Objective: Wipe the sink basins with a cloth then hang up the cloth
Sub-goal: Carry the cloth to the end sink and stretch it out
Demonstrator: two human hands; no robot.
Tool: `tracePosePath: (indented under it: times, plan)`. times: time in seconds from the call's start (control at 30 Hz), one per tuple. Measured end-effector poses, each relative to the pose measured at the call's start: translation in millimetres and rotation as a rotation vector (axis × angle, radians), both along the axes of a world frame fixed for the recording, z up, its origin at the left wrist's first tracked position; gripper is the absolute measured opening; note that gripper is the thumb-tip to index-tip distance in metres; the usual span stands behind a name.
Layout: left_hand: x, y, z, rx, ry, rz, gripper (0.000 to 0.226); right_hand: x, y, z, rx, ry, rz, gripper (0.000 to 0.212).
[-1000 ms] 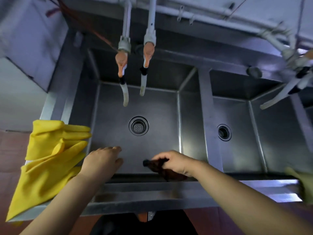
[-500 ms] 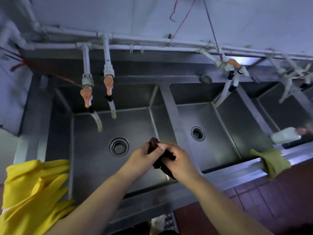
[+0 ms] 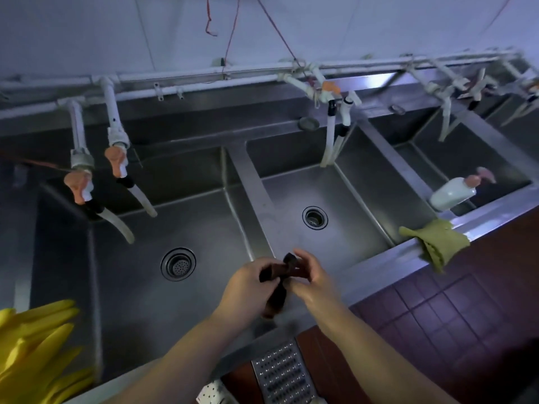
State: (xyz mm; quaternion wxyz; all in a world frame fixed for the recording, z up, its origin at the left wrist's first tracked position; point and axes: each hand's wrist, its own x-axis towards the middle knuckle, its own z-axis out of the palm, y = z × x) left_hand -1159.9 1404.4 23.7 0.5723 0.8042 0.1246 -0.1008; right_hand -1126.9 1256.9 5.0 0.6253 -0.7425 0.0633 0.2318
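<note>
Both my hands on the dark cloth (image 3: 281,279), held up over the front of the sinks. My left hand (image 3: 248,282) has fingers curled round one end; my right hand (image 3: 313,279) pinches the other end, top finger sticking up loose. The cloth is bunched and twisted between my fingertips, a tail hanging down below them.

Step, my guess: wringing or refolding it before wiping. To do it well: keep both grips firm, twist in opposite directions, keep the tail over the left basin (image 3: 180,287) just left of my fingers so drips land inside, not on the floor. Then shake it flat so a broad face meets the steel. The right basin (image 3: 344,234) sits just beyond my right fingers, across the divider.

The green rag (image 3: 434,240) is draped on the front rim well right of my fingers, yellow gloves (image 3: 35,345) far left.
</note>
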Motion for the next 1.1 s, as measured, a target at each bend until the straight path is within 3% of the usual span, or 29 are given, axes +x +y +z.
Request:
tracePosePath:
  times: [0.17, 0.3, 0.4, 0.63, 0.87, 1.0, 1.1]
  plan:
    - [0.4, -67.8, 8.8, 0.081, -0.038, -0.086, 0.041, -0.4, -79.2, -4.5, 0.117, 0.048, 0.022, 0.046]
    - [1.0, -129.4, 17.2, 0.217, -0.026, -0.057, 0.019, -0.9, -151.1, 3.1, 0.042, -0.031, 0.071, 0.018]
    - [6.0, -175.9, 24.3, 0.277, -0.034, -0.054, 0.005, 2.7, -205.8, 15.5, 0.042, -0.087, 0.039, 0.015]
    - [26.8, -288.6, 41.7, 0.226, -0.092, -0.111, 0.022, 8.1, -333.1, 54.2, -0.087, -0.196, -0.038, 0.015]
    - [64.2, -388.1, 50.5, 0.266, -0.170, -0.356, 0.026, 22.2, -423.2, 79.1, -0.221, -0.324, -0.154, 0.024]
    - [98.1, -449.8, 54.9, 0.181, -0.244, -0.517, 0.063, 40.4, -464.6, 87.8, -0.323, -0.398, -0.160, 0.033]
    - [134.7, -493.1, 58.6, 0.198, -0.349, -0.633, 0.048, 64.4, -498.0, 92.3, -0.343, -0.413, -0.217, 0.032]
